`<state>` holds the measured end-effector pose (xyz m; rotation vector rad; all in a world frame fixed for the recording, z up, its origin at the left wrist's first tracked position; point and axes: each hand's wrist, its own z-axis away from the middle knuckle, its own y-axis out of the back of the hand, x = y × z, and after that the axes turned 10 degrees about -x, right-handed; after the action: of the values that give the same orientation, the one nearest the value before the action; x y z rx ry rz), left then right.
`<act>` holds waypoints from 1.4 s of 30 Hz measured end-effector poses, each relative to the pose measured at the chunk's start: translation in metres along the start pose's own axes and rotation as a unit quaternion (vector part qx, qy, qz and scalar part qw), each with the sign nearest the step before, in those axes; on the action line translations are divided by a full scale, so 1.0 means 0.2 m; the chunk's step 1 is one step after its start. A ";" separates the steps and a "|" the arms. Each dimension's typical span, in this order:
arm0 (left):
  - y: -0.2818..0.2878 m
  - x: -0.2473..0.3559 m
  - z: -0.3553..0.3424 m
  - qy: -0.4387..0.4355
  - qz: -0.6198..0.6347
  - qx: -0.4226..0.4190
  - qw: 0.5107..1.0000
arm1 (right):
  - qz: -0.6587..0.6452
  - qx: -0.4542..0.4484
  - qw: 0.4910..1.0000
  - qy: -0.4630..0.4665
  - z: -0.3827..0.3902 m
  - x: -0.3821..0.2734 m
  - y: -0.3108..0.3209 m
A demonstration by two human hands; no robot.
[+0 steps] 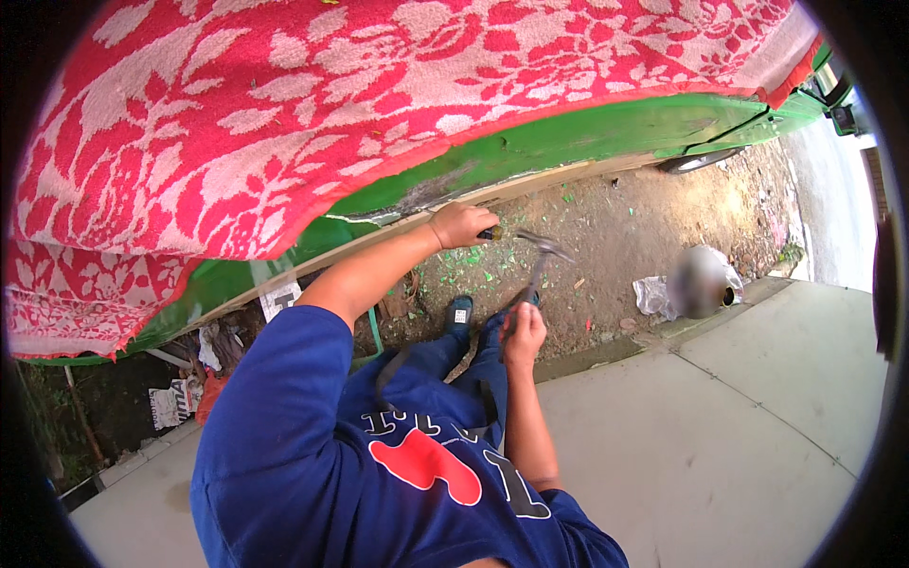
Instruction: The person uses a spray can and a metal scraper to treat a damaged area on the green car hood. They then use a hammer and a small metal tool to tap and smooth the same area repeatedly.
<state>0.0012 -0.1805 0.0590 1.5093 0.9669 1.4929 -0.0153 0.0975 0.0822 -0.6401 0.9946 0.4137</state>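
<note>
My left hand is wrapped round the dark handle of a tool, possibly a chisel, below a scraped, cracked strip on a green vehicle body. My right hand grips a hammer, whose metal head is raised beside the tool's end; whether they touch I cannot tell. A red-and-white floral blanket drapes over the vehicle. A pale board runs along its lower edge.
The dirt ground has green flakes on it. A crumpled clear bag lies at the right by a blurred object. A concrete pavement borders the dirt. Paper scraps lie at left. A wheel shows under the vehicle.
</note>
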 end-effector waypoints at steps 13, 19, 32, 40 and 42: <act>0.01 0.00 -0.05 0.037 -0.005 -0.007 0.999 | 0.097 -0.029 0.995 0.003 -0.04 0.06 0.00; 0.00 0.00 -0.02 0.033 -0.007 -0.024 0.999 | -0.009 0.012 1.000 -0.027 -0.06 -0.01 -0.03; 0.00 -0.01 -0.05 0.069 -0.008 -0.022 0.997 | -0.125 0.085 0.988 0.009 -0.10 -0.09 -0.04; -0.01 -0.03 -0.05 0.089 -0.006 -0.029 0.996 | -0.073 0.023 0.997 -0.003 -0.13 -0.04 0.01; -0.01 0.00 -0.07 0.064 0.005 0.014 0.998 | 0.018 -0.041 0.998 -0.036 -0.16 0.05 0.00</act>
<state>-0.0128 -0.1790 0.0571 1.4551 1.0604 1.6050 -0.0315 0.0773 0.0617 -0.6767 0.9246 0.5078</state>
